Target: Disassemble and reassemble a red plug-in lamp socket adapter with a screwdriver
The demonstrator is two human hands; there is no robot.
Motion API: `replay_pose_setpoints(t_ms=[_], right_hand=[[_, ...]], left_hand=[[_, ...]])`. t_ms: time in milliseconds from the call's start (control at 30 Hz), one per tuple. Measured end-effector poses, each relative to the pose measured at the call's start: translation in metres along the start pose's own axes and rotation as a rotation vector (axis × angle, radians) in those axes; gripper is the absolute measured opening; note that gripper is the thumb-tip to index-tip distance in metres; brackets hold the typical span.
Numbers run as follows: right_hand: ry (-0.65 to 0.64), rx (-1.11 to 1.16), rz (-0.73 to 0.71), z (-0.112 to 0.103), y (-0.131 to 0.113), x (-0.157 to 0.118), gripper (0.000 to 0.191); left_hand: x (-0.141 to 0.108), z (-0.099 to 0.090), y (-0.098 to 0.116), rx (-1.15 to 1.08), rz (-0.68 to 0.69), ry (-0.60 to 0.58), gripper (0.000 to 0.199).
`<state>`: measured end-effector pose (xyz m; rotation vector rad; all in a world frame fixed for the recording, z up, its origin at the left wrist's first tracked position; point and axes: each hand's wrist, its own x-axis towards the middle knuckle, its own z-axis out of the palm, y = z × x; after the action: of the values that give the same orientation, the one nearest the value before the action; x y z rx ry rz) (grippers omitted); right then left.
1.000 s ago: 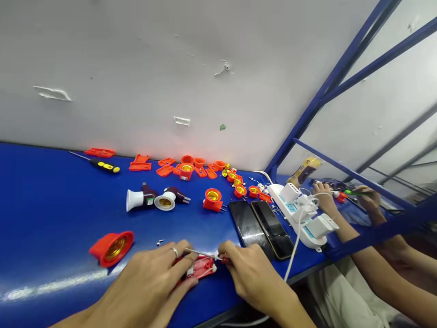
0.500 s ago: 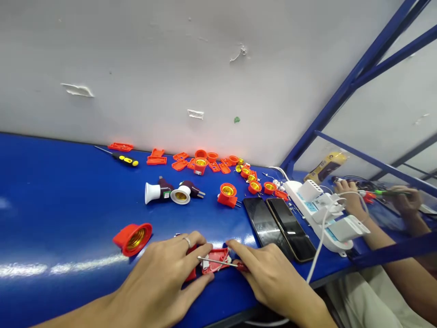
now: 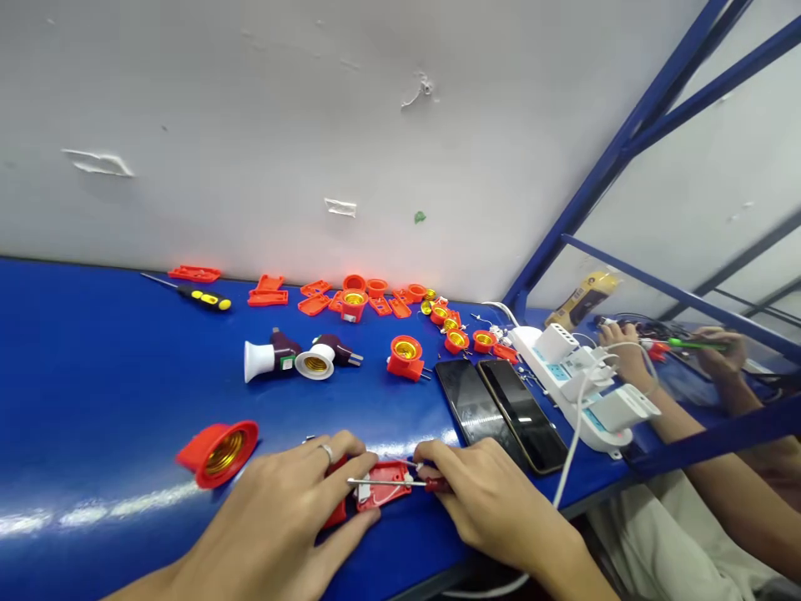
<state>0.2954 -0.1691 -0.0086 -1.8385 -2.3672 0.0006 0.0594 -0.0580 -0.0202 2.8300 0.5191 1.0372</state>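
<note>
My left hand (image 3: 281,501) is wrapped over a red lamp-socket housing (image 3: 383,494), thumb and fingers gripping its left end. The housing lies open-side up near the front edge of the table, with thin white wires and small pale parts inside it. My right hand (image 3: 485,497) closes on a screwdriver (image 3: 391,482), whose red handle is mostly under the palm. Its metal shaft points left across the housing. The right fingertips also touch a thin wire end at the housing's upper right. To the left of my left hand lies a red lamp socket (image 3: 219,453) with a brass-coloured thread.
Two phones (image 3: 519,415) and a white power strip (image 3: 572,401) lie to the right. White-and-brown socket plugs (image 3: 316,361), several red socket parts (image 3: 354,305) and a yellow-black screwdriver (image 3: 200,296) are farther back. Beyond a blue frame (image 3: 601,175), another person's hands hold a green tool.
The view has shifted slightly, moving the table items leftward. A thin wire at the housing's right end now sits along its upper edge by my right fingertips. Both hands keep their hold.
</note>
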Motion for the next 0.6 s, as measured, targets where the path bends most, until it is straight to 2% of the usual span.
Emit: replay_pose_setpoints(t_ms=[233,400,600], right_hand=[[0.178,0.032,-0.022,0.006,0.006,0.011,0.027],[0.351,0.118,-0.125,0.007,0.012,0.002,0.030],[0.340,0.159,-0.200,0.011,0.001,-0.003,0.022]], left_hand=[[0.005,-0.002,-0.001,0.020,0.044,0.057,0.042],[0.001,-0.001,-0.001,0.019,0.035,0.043,0.043],[0.004,-0.001,0.000,0.005,0.035,0.027,0.036]])
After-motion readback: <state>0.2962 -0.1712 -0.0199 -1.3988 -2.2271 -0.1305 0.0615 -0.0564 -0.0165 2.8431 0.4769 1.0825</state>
